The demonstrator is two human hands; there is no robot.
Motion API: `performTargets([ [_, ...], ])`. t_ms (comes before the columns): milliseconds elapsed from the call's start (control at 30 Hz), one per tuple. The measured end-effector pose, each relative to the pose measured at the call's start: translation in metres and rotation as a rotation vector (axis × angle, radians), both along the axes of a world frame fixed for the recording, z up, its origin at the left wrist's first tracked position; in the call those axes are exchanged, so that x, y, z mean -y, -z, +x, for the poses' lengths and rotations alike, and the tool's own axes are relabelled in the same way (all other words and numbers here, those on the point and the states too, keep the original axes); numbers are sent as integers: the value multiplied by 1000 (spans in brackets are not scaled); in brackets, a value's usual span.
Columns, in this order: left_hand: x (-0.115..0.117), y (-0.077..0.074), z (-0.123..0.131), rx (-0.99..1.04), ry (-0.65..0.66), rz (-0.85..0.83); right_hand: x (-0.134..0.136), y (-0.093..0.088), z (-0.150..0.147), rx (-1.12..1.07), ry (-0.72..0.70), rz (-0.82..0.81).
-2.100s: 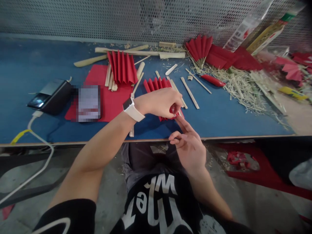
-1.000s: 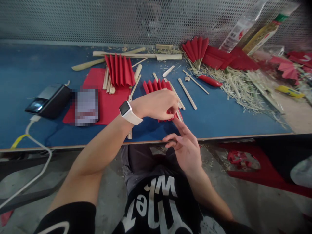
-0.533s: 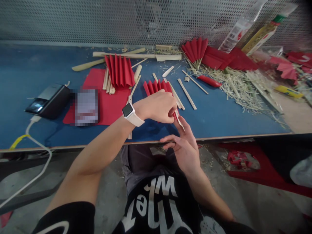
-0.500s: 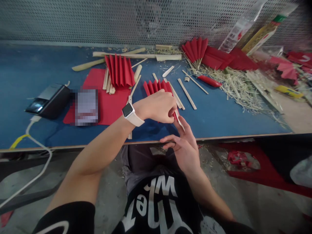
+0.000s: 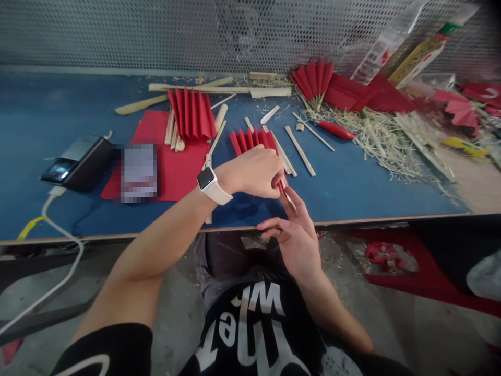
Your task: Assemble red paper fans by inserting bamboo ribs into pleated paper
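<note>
My left hand (image 5: 253,169), with a white-strapped watch on the wrist, is closed over a pleated red paper fan (image 5: 250,139) near the table's front edge. Its curled fingers grip the fan's right side and hide most of the lower folds. A pale thin strip (image 5: 288,192) with red paper along it sticks out below that fist. Around the strip's lower end is my right hand (image 5: 299,237), palm up, fingers apart, the index and middle fingertips touching or very close to it. Just beyond the fan lie several bamboo strips (image 5: 300,151).
A second pleated red paper (image 5: 191,115) lies on bamboo pieces and a red sheet (image 5: 183,172). Left stand a blurred-out phone-like object (image 5: 140,172) and a black device (image 5: 78,162) with a white cable. A red-handled knife (image 5: 335,130) lies beside shavings (image 5: 383,138); bottles lean behind.
My right fingertips have shifted slightly at the strip's lower end, and less of the strip shows over them. My left hand stays almost in place on the red fan.
</note>
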State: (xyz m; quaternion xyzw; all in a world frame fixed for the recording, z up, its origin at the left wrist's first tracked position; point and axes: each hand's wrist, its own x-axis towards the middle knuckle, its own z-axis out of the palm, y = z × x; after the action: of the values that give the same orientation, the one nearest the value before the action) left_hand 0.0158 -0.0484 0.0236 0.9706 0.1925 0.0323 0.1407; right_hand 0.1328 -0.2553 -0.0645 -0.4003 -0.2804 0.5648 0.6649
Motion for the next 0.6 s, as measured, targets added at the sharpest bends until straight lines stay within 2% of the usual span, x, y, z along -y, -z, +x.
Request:
performTargets([
  [333, 6, -2, 3, -68, -33, 40, 0, 9, 0, -31, -8, 15],
  [600, -4, -3, -3, 6, 7, -86, 0, 9, 3, -30, -14, 9],
])
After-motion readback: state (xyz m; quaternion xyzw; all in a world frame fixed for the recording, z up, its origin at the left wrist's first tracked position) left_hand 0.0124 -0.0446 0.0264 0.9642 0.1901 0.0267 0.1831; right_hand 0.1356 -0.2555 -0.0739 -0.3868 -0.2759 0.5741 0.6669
